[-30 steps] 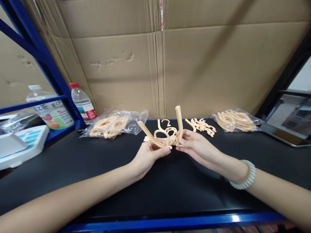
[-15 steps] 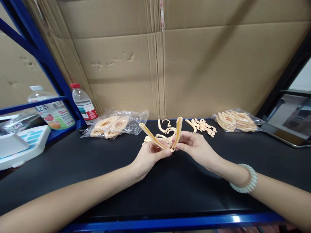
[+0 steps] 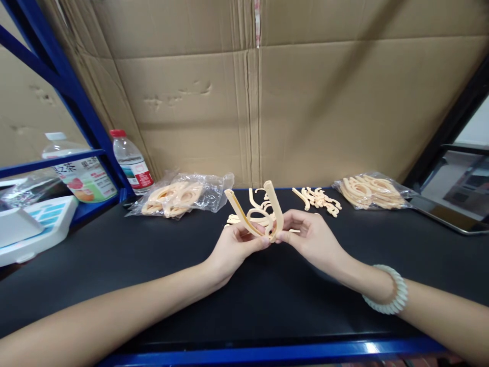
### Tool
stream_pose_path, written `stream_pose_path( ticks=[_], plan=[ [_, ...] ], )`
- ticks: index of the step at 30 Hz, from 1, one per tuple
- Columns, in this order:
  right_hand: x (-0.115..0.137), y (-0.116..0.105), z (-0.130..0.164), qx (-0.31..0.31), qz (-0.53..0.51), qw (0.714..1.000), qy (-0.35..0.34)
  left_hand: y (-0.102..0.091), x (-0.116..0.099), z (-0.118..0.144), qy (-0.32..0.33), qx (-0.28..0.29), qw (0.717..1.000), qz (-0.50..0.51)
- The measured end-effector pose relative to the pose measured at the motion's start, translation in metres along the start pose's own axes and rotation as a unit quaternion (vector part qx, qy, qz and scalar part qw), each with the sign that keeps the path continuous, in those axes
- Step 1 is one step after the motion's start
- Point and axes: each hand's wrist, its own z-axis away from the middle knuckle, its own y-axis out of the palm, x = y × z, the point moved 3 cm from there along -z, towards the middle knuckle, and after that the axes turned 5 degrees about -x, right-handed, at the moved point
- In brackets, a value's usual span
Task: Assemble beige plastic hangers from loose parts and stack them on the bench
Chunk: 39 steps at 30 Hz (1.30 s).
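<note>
Just above the black table, my left hand (image 3: 237,248) is closed on a cream plastic hanger arm (image 3: 242,215), a curved strip with a hollow channel along it. My right hand (image 3: 311,239) pinches a second curved hanger arm (image 3: 275,206) near its lower end. The two arms meet at the fingertips and spread upward in a V. Whether they are joined there I cannot tell, since my fingers cover part of the meeting point. Behind them lie loose cream hanger pieces (image 3: 256,213), partly hidden by my hands and the held arms.
A pile of small hook pieces (image 3: 319,200) lies at the back. Clear bags of cream parts rest on the left (image 3: 178,196) and right (image 3: 370,191), with a dark flat device (image 3: 446,214) beyond. Bottles (image 3: 132,163) and a white-and-blue item (image 3: 49,224) stand left. Cardboard (image 3: 191,102) closes the back.
The right-hand arm has turned, so its smooth outer face now shows instead of its channel. The left-hand arm is tilted a little more upright. Both hands stay in nearly the same place.
</note>
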Motion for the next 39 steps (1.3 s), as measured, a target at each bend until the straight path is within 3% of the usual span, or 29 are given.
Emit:
stream_pose_path(
  ticks=[6, 17, 21, 24, 27, 31, 33, 36, 39],
  plan=[
    [-0.002, -0.001, -0.001, -0.008, -0.005, 1.0, 0.009, -0.001, 0.0, 0.0, -0.022, 0.011, 1.0, 0.014],
    [0.004, -0.004, -0.004, -0.014, -0.044, 0.999, 0.016, -0.002, -0.008, 0.0, -0.053, -0.038, 0.997, 0.029],
    [0.011, -0.028, -0.016, 0.012, -0.021, 1.0, 0.013, -0.01, -0.019, -0.005, -0.045, -0.061, 0.997, 0.034],
    [0.017, -0.056, -0.023, 0.064, 0.073, 0.995, -0.003, -0.022, -0.029, -0.012, -0.044, -0.061, 0.996, 0.04],
    [0.019, -0.085, -0.028, 0.053, 0.179, 0.982, -0.041, -0.036, -0.038, -0.02, -0.049, -0.054, 0.997, 0.026],
    [0.011, -0.111, -0.033, 0.063, 0.259, 0.962, -0.053, -0.054, -0.045, -0.033, -0.065, -0.041, 0.996, -0.042],
    [0.006, -0.116, -0.035, 0.089, 0.288, 0.952, -0.047, -0.061, -0.048, -0.039, -0.042, -0.008, 0.992, -0.121],
    [0.001, -0.115, -0.035, 0.133, 0.32, 0.936, -0.061, -0.065, -0.054, -0.043, 0.052, 0.069, 0.944, -0.318],
    [-0.001, -0.108, -0.034, 0.177, 0.346, 0.917, -0.094, -0.064, -0.058, -0.039, 0.154, 0.137, 0.853, -0.479]
  ],
)
